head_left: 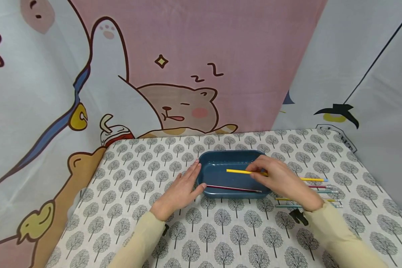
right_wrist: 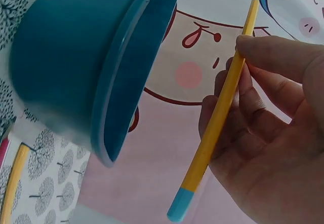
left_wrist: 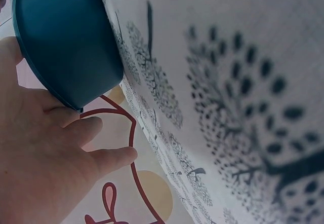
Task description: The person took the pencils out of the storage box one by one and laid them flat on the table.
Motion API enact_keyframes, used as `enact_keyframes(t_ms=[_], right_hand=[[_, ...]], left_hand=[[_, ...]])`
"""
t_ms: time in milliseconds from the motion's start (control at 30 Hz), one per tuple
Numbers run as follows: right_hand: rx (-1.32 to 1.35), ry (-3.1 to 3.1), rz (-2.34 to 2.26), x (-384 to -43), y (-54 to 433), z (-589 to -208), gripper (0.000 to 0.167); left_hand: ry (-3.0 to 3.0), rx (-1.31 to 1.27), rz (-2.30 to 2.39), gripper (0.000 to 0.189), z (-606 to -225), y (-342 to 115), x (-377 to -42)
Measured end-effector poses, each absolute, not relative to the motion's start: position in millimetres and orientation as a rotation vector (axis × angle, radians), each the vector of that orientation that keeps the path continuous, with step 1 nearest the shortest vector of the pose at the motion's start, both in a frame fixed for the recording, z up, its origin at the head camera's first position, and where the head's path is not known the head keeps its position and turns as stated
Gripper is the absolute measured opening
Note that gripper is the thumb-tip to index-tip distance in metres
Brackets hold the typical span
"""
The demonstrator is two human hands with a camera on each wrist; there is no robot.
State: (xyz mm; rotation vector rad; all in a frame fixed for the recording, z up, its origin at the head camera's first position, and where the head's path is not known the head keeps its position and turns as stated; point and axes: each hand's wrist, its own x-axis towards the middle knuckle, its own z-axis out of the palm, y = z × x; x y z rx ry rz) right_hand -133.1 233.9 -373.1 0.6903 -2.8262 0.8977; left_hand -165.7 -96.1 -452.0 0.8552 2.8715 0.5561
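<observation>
A dark teal rectangular dish stands on the table. My left hand rests against its left end, fingers extended and thumb at the near left rim; in the left wrist view the hand touches the dish's wall. My right hand pinches a yellow pencil above the dish, between thumb and fingers. That pencil's light blue end shows in the right wrist view, below the hand. Inside the dish lies a dark red pencil.
Several pencils lie on the tablecloth right of the dish, partly hidden by my right hand and wrist, among them a teal one and a yellow one. The tree-print tablecloth meets cartoon-printed cloth at the back and sides.
</observation>
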Motion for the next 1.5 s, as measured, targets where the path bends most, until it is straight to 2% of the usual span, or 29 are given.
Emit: enact_keyframes(t_ms=[267, 1500], right_hand=[[0.667, -2.824, 0.864, -125.3, 245.2, -369.9, 0.019], [0.663, -2.673, 0.823, -93.0, 298.6, -379.3, 0.031]], left_hand=[[2.868, 0.86, 0.545, 0.082, -451.1, -97.7, -165.3], [2.876, 0.873, 0.548, 0.078, -451.0, -96.3, -165.7]])
